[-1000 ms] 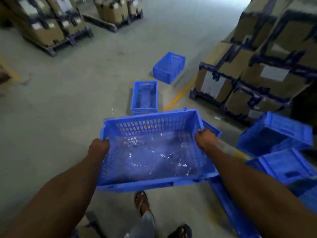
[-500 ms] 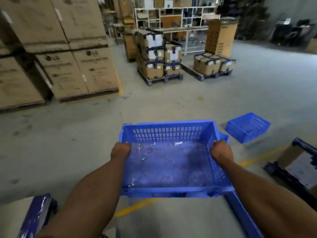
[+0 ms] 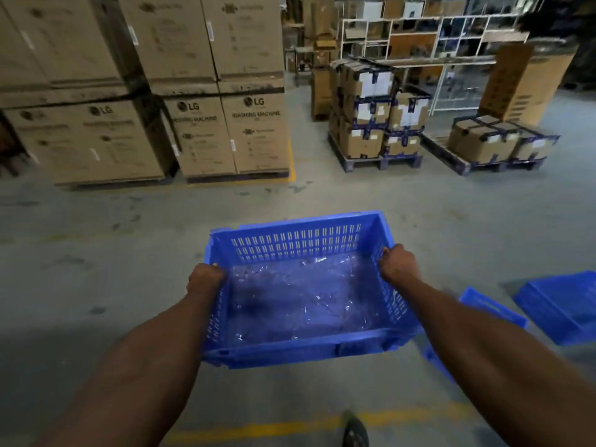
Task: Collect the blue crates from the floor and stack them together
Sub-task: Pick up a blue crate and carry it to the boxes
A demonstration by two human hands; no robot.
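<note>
The crate (image 3: pixel 300 291) hung in the air in front of the person, open side up, carried level above the floor (image 3: pixel 96 269) with a crumpled clear plastic sheet (image 3: pixel 306 298) lying on its bottom. The left hand (image 3: pixel 204 279) gripped the left rim, fingers curled over the edge, and the right hand (image 3: pixel 398 264) gripped the right rim the same way (both arms stretched forward). Just right of the right forearm, two more crates lay on the floor: a near one (image 3: pixel 490 309), partly hidden by the arm, and a far one (image 3: pixel 561 304) cut off by the frame edge. A yellow line (image 3: pixel 274 427) crossed the floor below the held crate, with a foot (image 3: pixel 354 430) on it. Farther off stood large cartons (image 3: pixel 225 133) marked as washing machines to the left, pallets (image 3: pixel 380 161) of smaller taped boxes (image 3: pixel 371 108) to the right, and white shelving (image 3: pixel 435 37) behind those.
</note>
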